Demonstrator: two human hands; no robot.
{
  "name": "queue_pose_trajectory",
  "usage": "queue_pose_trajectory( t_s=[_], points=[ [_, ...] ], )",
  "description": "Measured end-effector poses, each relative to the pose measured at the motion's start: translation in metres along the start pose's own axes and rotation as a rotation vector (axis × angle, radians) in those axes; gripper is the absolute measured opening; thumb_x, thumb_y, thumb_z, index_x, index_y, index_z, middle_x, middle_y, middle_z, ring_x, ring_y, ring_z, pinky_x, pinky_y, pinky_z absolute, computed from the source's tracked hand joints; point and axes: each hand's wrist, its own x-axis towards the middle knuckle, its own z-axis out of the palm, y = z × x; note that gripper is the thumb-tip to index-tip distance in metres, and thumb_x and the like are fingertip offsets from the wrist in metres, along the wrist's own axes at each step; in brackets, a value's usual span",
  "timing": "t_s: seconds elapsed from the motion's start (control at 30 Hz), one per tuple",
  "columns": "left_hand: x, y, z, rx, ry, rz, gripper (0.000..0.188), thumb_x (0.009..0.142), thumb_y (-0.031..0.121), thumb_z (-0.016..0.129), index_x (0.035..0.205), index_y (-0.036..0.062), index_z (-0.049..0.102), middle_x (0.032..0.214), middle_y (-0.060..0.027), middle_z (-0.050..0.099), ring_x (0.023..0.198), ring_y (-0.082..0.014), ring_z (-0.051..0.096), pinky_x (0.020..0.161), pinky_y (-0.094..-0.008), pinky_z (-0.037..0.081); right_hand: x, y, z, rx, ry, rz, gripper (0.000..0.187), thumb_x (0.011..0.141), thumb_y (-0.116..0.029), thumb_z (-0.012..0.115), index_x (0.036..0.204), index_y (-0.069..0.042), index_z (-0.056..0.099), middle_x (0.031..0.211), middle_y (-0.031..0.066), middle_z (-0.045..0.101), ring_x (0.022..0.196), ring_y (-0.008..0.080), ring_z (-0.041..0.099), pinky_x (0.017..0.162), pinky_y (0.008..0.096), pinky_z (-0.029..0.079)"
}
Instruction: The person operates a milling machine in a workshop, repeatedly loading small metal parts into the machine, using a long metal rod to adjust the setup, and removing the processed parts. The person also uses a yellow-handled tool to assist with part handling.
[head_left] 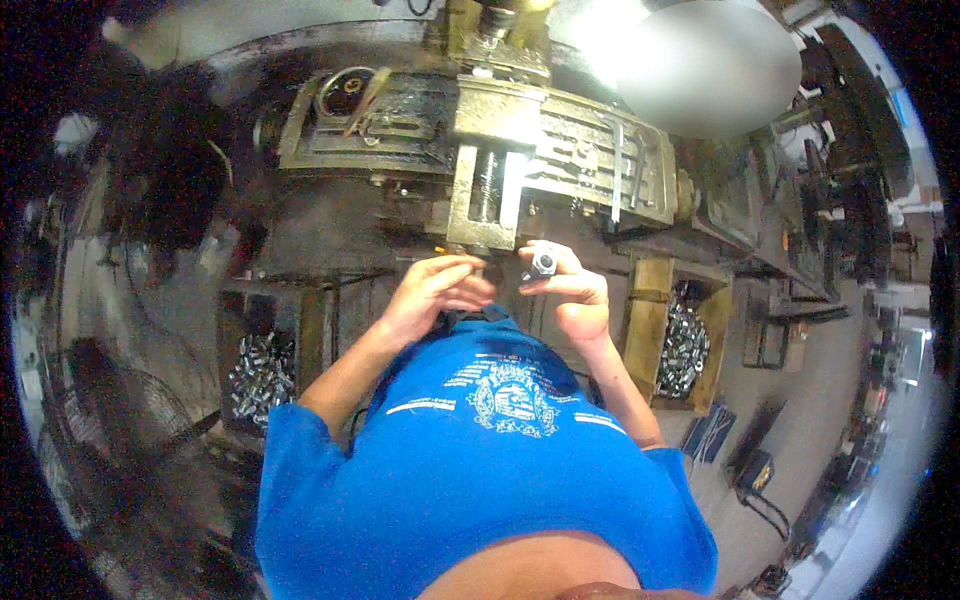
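— Where's the metal part (541,264)?
— In the right hand (575,290), just beside the near end of the machine (495,115).
— How is it gripped?
— Between thumb and fingers, closed on its sides. The round open end faces up toward the head, perhaps so the hole can be looked into.
— And the left hand (440,290)?
— Near it, apart from the part, fingers curled inward. They're blurred, so I can't tell whether they hold anything.
— Why are both hands there?
— My guess is that it keeps the part close to the body and in plain sight.
— Any containers?
— Two. To the right stands a wooden box (640,340) with a heap of shiny metal pieces (685,345). To the left, a darker box (310,335) holds another loose pile (262,380).
— Why one each side?
— Probably so either hand can reach one easily. Both piles lie jumbled, not in rows.
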Motion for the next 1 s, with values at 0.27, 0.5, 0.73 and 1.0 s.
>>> queue_pose_trajectory(
  t_s=[0.27, 0.5, 0.73, 1.0],
  points=[
    [0.026, 0.03, 0.024, -0.285, -0.138, 0.214, 0.026, 0.087, 0.019, 0.051, 0.103, -0.0003, 0.057, 0.093, -0.012, 0.063, 0.075, -0.0217, 0.064, 0.067, -0.0339, 0.053, 0.038, 0.023, 0.025, 0.017, -0.055, -0.061, 0.046, 0.051, -0.03, 0.06, 0.088, -0.004, 0.069, 0.115, 0.0165, 0.055, 0.119, 0.0288, 0.037, 0.1, 0.0409, 0.026],
    [0.094, 0.104, -0.055, 0.124, 0.227, 0.382, 0.014, 0.083, 0.018, 0.058, 0.087, 0.0042, 0.06, 0.073, -0.0054, 0.063, 0.057, -0.012, 0.059, 0.051, -0.024, 0.05, 0.041, 0.017, 0.005, -0.083, 0.02, -0.011, 0.048, 0.056, -0.013, 0.054, 0.101, 0.003, 0.062, 0.125, 0.0201, 0.046, 0.116, 0.027, 0.045, 0.098, 0.0372, 0.033],
    [0.229, 0.161, -0.127, 0.39, 0.29, 0.499, 0.029, 0.081, 0.021, 0.062, 0.094, -0.004, 0.059, 0.073, -0.0115, 0.063, 0.054, -0.0118, 0.059, 0.047, -0.0214, 0.047, -0.031, 0.037, -0.032, 0.027, 0.344, 0.194, 0.047, 0.071, -0.03, 0.061, 0.102, 0.005, 0.061, 0.113, 0.0176, 0.054, 0.1, 0.0233, 0.055, 0.082, 0.0338, 0.047],
    [0.238, 0.158, -0.116, 0.282, 0.225, 0.468, 0.025, 0.077, 0.016, 0.066, 0.092, -0.0041, 0.062, 0.072, -0.0075, 0.063, 0.051, -0.01, 0.056, 0.045, -0.0203, 0.045, -0.07, 0.036, -0.029, 0.066, 0.474, 0.333, 0.053, 0.07, -0.033, 0.066, 0.105, 0.006, 0.058, 0.109, 0.0152, 0.057, 0.093, 0.0218, 0.059, 0.081, 0.0326, 0.047]
  ],
)
